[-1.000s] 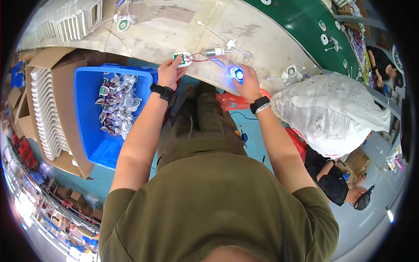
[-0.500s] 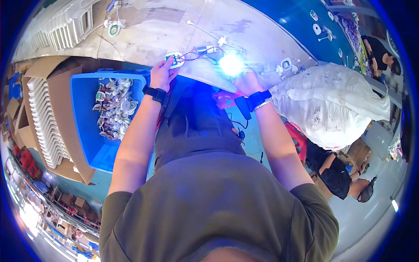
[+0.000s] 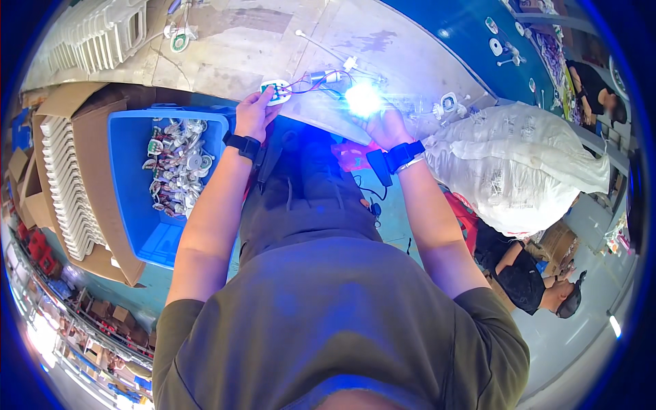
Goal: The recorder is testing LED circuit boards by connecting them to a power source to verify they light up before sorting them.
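My left hand [image 3: 253,116] pinches a round white disc with a green circuit board [image 3: 277,92] at the near edge of the worktable. Thin red and dark wires [image 3: 301,87] lead right from it, past a small pale cylinder [image 3: 326,77] lying on the table. At the other end shines a very bright bluish-white light [image 3: 363,100], held by my right hand [image 3: 387,128]. Its glare washes out the light's shape and part of my right fingertips. Just beyond lies a thin white cable with a connector [image 3: 350,63].
Left of my legs stands a blue bin [image 3: 130,184] with many small wired parts. A cardboard box [image 3: 96,171] beside it holds stacked white frames; more white frames [image 3: 102,37] stand on the worktable [image 3: 239,58]. At right bulges a white sack [image 3: 509,164]. Two other people are at right.
Both hands keep their holds, and the light stays lit. The right hand and light have shifted very slightly. The view has moved a little.
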### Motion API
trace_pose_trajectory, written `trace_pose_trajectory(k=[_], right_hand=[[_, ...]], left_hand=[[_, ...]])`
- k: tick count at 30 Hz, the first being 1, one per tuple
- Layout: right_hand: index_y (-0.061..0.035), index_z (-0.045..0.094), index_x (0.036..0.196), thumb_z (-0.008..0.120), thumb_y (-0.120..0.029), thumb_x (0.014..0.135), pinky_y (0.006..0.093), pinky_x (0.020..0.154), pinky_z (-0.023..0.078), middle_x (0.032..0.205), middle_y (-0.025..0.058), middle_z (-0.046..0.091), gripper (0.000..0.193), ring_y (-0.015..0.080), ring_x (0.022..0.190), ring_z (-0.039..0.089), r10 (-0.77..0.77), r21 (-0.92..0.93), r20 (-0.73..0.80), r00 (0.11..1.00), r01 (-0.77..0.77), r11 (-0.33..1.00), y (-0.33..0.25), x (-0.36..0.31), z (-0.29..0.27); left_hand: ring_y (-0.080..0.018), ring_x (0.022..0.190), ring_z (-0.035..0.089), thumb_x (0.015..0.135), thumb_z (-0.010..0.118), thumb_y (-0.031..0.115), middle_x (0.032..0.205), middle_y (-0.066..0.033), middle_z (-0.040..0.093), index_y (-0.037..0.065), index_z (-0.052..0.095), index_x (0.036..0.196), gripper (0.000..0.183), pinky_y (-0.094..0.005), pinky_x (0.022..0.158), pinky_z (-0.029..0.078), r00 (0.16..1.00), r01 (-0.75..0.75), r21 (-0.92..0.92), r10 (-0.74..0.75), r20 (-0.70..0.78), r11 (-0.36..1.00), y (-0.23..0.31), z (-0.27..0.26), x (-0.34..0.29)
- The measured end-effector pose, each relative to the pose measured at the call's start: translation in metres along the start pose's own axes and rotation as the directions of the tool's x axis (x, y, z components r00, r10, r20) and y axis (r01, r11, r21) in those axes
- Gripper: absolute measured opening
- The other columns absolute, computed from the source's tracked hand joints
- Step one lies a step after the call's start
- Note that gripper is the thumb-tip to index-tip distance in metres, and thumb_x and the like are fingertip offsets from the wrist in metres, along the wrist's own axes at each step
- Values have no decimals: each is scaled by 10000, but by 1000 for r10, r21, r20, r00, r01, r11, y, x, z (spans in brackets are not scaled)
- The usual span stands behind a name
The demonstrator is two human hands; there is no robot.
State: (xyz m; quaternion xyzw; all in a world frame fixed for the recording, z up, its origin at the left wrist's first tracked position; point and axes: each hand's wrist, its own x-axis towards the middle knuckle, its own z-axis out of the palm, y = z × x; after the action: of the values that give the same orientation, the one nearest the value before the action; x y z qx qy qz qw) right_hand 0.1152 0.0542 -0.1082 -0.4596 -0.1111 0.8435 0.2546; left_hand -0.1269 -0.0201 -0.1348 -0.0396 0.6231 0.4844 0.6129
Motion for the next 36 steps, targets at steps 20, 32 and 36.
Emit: trace_pose_trajectory(k=[20, 32, 36], right_hand=[[-47, 456, 1064, 391, -283, 849, 297, 736, 433, 1020, 49, 516, 326, 137, 907, 503, -188, -63, -18, 982, 187, 980, 19, -45, -14], [-22, 492, 998, 477, -251, 822, 255, 663, 423, 918, 35, 526, 289, 116, 783, 516, -515, -481, -37, 857, 436, 761, -6, -168, -8], [-11, 477, 1011, 517, -198, 778, 316, 786, 374, 949, 122, 514, 301, 255, 883, 492, -981, -819, 172, 92, 566, -91, -31, -222, 17]], left_hand=[[-207, 566, 521, 732, 579, 214, 660, -139, 562, 15, 586, 790, 208, -289, 531, 410, 538, -761, 646, 607, 585, 51, 59, 87, -59], [-245, 609, 514, 716, 587, 177, 639, -85, 557, 29, 574, 712, 149, -386, 772, 362, -108, -863, 69, 316, 943, -501, 126, 218, -253], [-224, 622, 509, 686, 620, 159, 645, -61, 558, 43, 576, 723, 129, -390, 806, 355, -258, -793, -119, 152, 954, -598, 130, 245, -307]])
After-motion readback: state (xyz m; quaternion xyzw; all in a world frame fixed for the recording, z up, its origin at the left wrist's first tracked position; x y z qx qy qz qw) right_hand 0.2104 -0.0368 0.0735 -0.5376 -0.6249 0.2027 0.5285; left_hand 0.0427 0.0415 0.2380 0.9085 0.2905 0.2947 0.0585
